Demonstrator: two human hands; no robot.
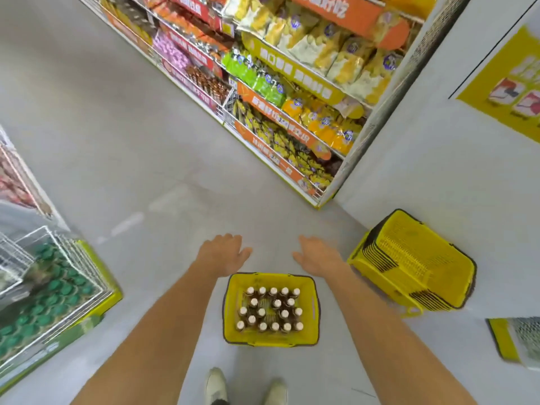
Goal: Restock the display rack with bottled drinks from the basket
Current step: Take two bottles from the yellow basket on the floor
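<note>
A yellow shopping basket (228, 309) stands on the floor right in front of my feet. Several brown bottled drinks with white caps (270, 309) stand upright inside it. My left hand (222, 254) and my right hand (317, 255) are stretched out above the floor just beyond the basket's far rim, palms down, fingers relaxed, holding nothing. A wire display rack (58, 287) with a green and yellow base stands at the lower left, holding several green-capped bottles (52, 299).
A stack of empty yellow baskets (409, 264) leans against the white wall at the right. A long snack shelf (277, 92) runs along the aisle ahead. Another yellow-edged rack corner (517, 340) shows at the far right. Grey floor (131, 141) lies ahead.
</note>
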